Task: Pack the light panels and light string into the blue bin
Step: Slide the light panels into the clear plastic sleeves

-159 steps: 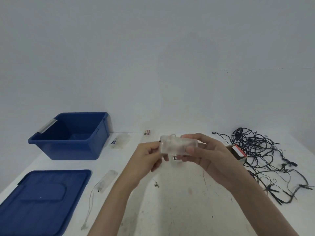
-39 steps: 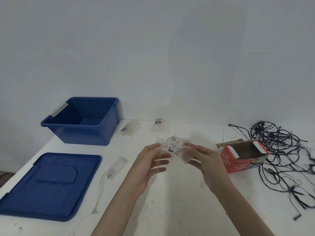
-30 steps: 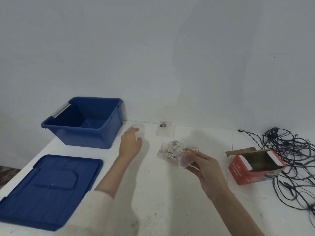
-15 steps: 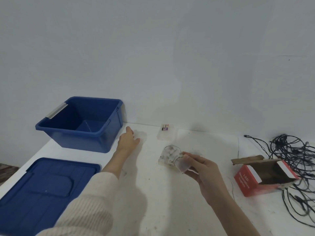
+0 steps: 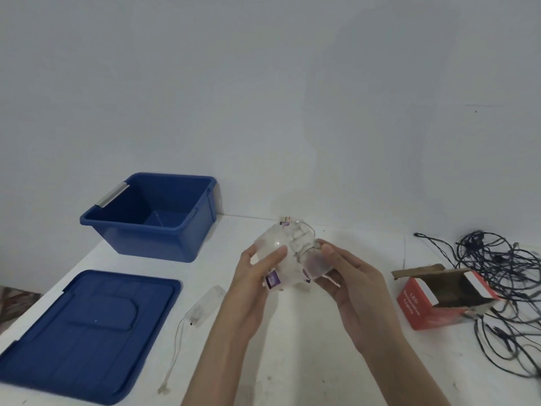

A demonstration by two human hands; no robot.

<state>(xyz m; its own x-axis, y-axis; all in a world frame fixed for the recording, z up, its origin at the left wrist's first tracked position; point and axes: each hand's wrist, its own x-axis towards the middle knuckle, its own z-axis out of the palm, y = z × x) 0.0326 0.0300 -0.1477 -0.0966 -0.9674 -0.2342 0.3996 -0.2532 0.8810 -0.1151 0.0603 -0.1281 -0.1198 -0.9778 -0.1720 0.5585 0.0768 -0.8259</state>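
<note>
Rejoining right hand (image 5: 348, 276), left hand (image 5: 254, 276) grips panels (image 5: 287, 256).

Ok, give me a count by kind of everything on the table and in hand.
Blue bin: 1
Blue lid: 1
Clear light panels: 4 I can tell apart: left panel in the left hand, wire-wrapped panel in the right hand, table panel, far panel partly hidden
Black light string: 1
Red carton: 1
Total: 8

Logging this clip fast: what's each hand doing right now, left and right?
Left hand: closed on a clear light panel.
Right hand: closed on another clear panel wrapped in thin wire.
Both held above the table.
</note>
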